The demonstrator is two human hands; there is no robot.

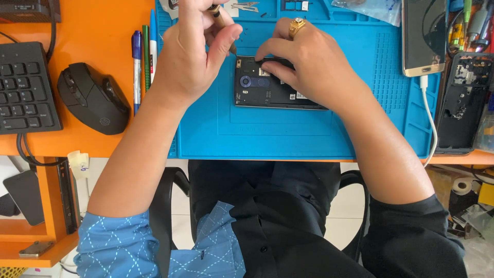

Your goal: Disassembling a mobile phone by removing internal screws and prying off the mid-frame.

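I see my left hand [190,51] pinching a thin tool [222,20] at eleven o'clock of the opened phone [267,85]. My right hand [309,64] presses curled fingers onto the phone, mid blue mat [288,128]; a black mouse [92,98] sits at nine o'clock.

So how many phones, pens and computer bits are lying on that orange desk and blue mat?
Phones: 2, the opened phone under both hands and the gold-edged phone on its cable
Pens: 3
Mouse: 1
Keyboard: 1
Total: 7
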